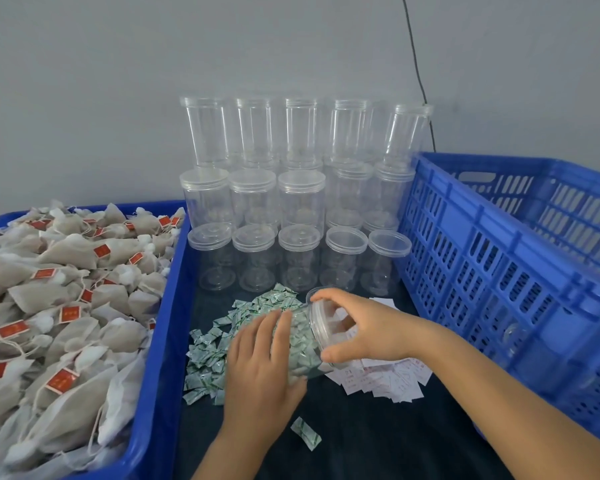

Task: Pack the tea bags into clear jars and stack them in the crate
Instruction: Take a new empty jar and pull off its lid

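Note:
A clear jar lies tilted on its side over the dark table, lid end toward the right. My left hand holds its body, fingers wrapped over the top. My right hand grips the clear lid at the jar's mouth, thumb below and fingers above. A blue tray on the left is heaped with tea bags bearing red tags. The blue slatted crate stands on the right.
Stacked clear jars with lids fill the back of the table against the grey wall. Small green-and-white sachets are scattered under my left hand, with one loose sachet nearer me. White paper slips lie under my right wrist.

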{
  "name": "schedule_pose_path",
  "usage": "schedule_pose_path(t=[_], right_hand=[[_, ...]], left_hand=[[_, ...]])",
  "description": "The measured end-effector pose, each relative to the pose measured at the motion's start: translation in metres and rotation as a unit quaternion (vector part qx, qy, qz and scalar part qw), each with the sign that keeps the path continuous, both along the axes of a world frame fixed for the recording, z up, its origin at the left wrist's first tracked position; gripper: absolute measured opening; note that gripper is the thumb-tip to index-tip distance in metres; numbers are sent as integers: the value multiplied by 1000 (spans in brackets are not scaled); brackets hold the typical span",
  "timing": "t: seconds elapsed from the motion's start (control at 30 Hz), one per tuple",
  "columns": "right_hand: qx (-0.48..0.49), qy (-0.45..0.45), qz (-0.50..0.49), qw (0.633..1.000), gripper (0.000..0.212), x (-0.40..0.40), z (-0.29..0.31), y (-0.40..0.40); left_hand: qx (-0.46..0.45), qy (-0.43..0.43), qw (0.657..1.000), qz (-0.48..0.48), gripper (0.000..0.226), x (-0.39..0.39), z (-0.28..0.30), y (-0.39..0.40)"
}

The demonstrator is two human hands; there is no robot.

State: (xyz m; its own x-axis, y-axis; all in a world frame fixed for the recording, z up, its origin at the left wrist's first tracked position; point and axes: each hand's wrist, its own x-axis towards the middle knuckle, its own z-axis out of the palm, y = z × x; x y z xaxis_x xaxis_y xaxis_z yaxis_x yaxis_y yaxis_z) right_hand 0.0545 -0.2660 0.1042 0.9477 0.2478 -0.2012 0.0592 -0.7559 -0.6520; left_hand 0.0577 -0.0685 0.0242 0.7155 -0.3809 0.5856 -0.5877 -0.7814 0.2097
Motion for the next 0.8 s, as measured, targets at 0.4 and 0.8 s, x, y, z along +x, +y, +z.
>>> schedule_pose_path(t=[0.4,0.8], right_hand=[[-7,-51,101,994,82,-8,19,-11],[98,-46,244,964,79,-26,47,-23]], left_hand=[[-37,103,993,-52,95,-1,13,-2],[-201,587,700,-355,88,5,33,17]])
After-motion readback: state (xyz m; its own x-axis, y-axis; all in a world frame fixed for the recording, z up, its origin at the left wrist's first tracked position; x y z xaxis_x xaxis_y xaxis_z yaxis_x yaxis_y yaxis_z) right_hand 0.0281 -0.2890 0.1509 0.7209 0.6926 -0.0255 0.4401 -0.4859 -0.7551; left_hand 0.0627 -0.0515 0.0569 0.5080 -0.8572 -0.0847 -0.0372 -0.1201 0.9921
